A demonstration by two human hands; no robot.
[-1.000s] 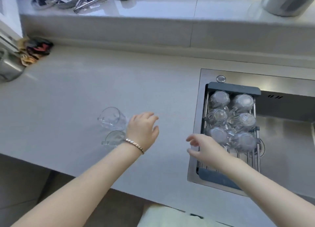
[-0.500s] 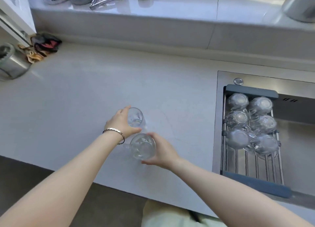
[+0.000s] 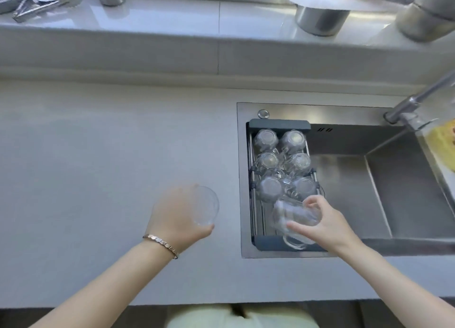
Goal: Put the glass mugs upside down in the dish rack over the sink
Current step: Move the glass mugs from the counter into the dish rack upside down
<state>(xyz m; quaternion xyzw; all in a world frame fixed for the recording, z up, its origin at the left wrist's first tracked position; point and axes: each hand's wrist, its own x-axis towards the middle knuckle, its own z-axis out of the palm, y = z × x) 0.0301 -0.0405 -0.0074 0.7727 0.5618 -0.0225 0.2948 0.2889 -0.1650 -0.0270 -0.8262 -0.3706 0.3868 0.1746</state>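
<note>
My right hand (image 3: 322, 223) grips a glass mug (image 3: 294, 215), tilted on its side with the handle toward me, above the near bare end of the dish rack (image 3: 279, 124). Several glass mugs (image 3: 267, 161) stand upside down in pairs in the rack's far part. My left hand (image 3: 177, 212), with a bracelet on the wrist, holds a second glass mug (image 3: 205, 206) above the counter, left of the sink, its mouth turned to the right.
The steel sink (image 3: 344, 180) fills the right, with a faucet (image 3: 416, 101) at its far right and a yellow sponge (image 3: 443, 143) in a holder. Metal pots (image 3: 320, 17) and utensils (image 3: 32, 5) sit on the back ledge. The grey counter (image 3: 98, 155) spreads left.
Both hands have lifted a mug each off the counter. My right hand has carried its mug to the right over the rack; the left has raised its mug and moved right.
</note>
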